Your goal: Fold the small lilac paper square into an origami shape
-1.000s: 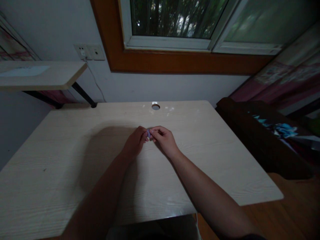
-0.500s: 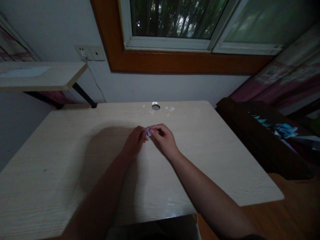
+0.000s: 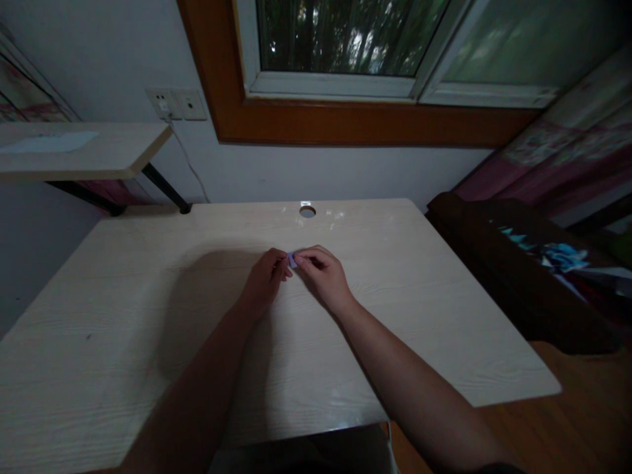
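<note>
A small purple piece that looks like folded paper [image 3: 291,261] is pinched between my two hands over the middle of the desk. My left hand [image 3: 267,276] grips its left side, fingers curled and thumb pressed in. From the right, my right hand [image 3: 326,276] holds the other side between thumb and fingertips. Much of the piece is covered by the fingers, so its full shape cannot be made out. Both hands are low over the pale wood-grain desk [image 3: 419,329], and a broad shadow falls to their left.
Beyond the hands is a round cable hole [image 3: 307,212] near the desk's back edge. A raised shelf [image 3: 113,155] on black legs stands at the back left, below a wall socket [image 3: 176,104] with a cable. Dark furniture [image 3: 494,263] holding blue and white items is at the right.
The purple piece shows a slightly different, smaller outline between my fingers. Both hands stay in nearly the same place.
</note>
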The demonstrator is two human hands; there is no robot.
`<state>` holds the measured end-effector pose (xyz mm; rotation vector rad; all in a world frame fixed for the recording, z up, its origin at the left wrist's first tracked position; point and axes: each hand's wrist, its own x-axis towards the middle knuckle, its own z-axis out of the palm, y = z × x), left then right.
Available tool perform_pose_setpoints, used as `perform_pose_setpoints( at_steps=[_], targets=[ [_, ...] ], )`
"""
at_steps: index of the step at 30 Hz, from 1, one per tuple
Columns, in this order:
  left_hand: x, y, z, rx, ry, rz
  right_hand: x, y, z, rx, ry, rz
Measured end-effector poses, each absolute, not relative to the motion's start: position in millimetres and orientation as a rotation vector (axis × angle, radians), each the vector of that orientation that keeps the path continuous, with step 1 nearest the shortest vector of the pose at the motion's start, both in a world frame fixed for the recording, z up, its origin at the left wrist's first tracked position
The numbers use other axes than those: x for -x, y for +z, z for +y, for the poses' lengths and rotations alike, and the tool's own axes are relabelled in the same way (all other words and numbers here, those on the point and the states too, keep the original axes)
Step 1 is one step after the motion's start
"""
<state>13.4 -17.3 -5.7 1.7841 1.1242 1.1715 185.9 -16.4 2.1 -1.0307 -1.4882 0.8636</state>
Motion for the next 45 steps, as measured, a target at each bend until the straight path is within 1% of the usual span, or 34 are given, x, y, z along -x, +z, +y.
perform_pose_setpoints(
  at_steps=[14, 22, 29, 36, 45],
  targets=[
    [-13.2, -3.2, -17.8, -1.821, 1.165, 1.135, -185.9, 0.7, -16.9, 1.044, 0.865, -1.497],
    [-10.2, -12.1, -14.5, -1.901, 1.124, 1.258, -186.7, 1.7, -16.8, 1.076, 0.698, -1.615],
    [-11.2, -9.4, -14.5, -1.998, 1.104, 1.292, -185.1, 0.5, -16.1, 1.118, 0.609, -1.664],
    [-11.8, -9.3, -17.2, -1.878, 1.157, 1.221, -186.1, 0.1, -17.8, 1.099, 0.583, -1.719],
    [-9.9, -8.8, -16.6, -2.034, 1.152, 1.191, -185.4, 5.1, -20.4, 1.146, 0.481, -1.798]
  ],
)
